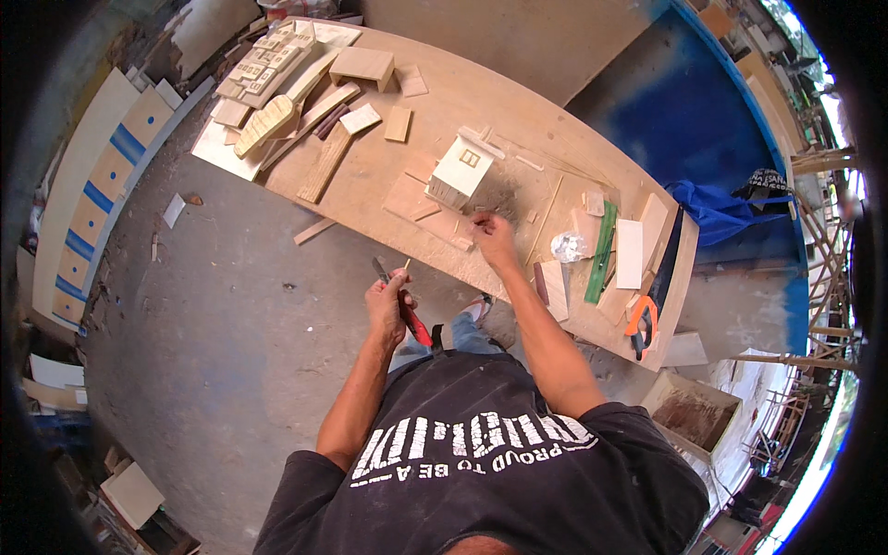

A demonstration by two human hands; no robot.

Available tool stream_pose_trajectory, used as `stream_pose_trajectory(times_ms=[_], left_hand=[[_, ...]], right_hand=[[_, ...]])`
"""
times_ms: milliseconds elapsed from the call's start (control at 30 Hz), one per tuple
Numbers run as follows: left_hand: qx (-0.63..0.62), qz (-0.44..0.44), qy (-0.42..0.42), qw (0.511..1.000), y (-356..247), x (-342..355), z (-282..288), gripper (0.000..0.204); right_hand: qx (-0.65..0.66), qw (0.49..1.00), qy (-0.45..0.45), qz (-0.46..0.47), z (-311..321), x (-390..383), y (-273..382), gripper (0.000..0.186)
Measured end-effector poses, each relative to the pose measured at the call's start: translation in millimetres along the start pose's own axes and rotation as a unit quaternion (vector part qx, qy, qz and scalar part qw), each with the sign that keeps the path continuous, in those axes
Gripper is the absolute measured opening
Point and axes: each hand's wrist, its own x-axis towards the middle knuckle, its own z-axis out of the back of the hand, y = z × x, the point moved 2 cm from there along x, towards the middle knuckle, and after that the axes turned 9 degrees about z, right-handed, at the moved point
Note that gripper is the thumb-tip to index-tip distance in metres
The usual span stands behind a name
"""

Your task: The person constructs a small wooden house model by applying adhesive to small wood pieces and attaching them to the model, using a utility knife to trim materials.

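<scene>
My left hand [390, 301] is held off the table's front edge, closed on a red-handled knife [415, 326] with a dark blade pointing up, and a short, thin pale wooden stick [407, 265] sticks up from the same fingers. My right hand [492, 239] is over the table just below a small pale wooden model house [457, 178], fingers pinched; what is between the fingertips is too small to make out. Beside it lies a flat board [415, 203] with small strips on it.
The wooden table [338, 208] carries a larger house model [265, 69], wooden offcuts [370, 65], green strips [601, 250], a crumpled shiny piece [569, 246] and an orange-and-black tool [643, 324]. A blue tarp [703, 208] lies at the right; painted boards [106, 194] stand at the left.
</scene>
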Motion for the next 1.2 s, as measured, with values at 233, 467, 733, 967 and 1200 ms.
stream_pose_trajectory(times_ms=[233, 467, 733, 967, 1200], left_hand=[[-0.004, 0.000, 0.002, 1.000, -0.7, 1.8, -13.5, 0.012], [0.035, -0.002, 0.014, 0.999, 3.5, 1.8, -25.8, 0.017], [0.027, 0.005, -0.014, 1.000, 5.0, 0.0, -25.0, 0.014], [0.038, -0.009, 0.022, 0.999, 5.7, 3.2, -35.1, 0.016], [0.087, -0.025, 0.013, 0.996, 13.3, 6.4, -48.5, 0.016]], right_hand=[[0.184, 0.979, -0.002, -0.086, 8.2, -1.5, 3.7, 0.013], [-0.105, 0.992, 0.060, 0.017, 1.2, 9.7, 20.7, 0.020], [-0.119, 0.991, 0.014, 0.067, -7.5, 12.7, 11.3, 0.020], [-0.123, 0.989, -0.004, 0.087, 0.0, 3.7, 19.8, 0.022], [0.190, 0.975, 0.112, -0.003, -16.6, -46.9, 49.7, 0.020]])
